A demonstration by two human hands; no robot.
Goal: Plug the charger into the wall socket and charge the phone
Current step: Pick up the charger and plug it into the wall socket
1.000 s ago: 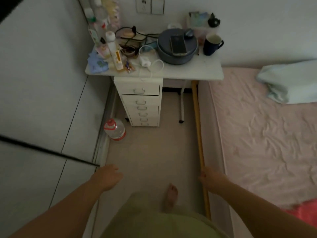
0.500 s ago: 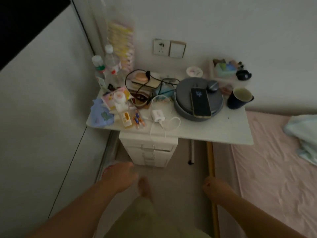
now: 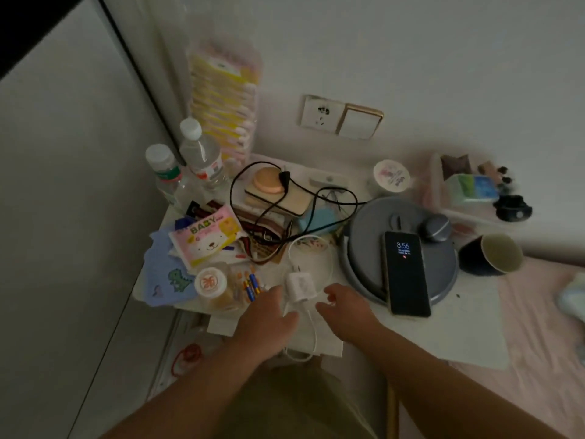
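A white charger block (image 3: 299,286) lies on the white table (image 3: 443,337) with its white cable (image 3: 311,339) looping off the front edge. My left hand (image 3: 269,315) is just left of the charger, fingers apart, touching or nearly touching it. My right hand (image 3: 345,308) hovers just right of it, fingers spread and holding nothing. A dark phone (image 3: 406,274) with a lit screen lies on a round grey lidded appliance (image 3: 367,245). The white wall socket (image 3: 319,115) sits above the table, beside a gold-framed switch (image 3: 359,122).
Clutter fills the table's left side: two water bottles (image 3: 199,153), a wipes pack (image 3: 205,239), a small jar (image 3: 210,285), batteries, black cables (image 3: 285,201). A dark mug (image 3: 492,253) lies at the right. A pink bed (image 3: 544,327) borders the right; a wardrobe panel (image 3: 63,217) the left.
I have come close to the table; the view has risen to the socket. Both hands have moved from hanging low over the floor to either side of the charger.
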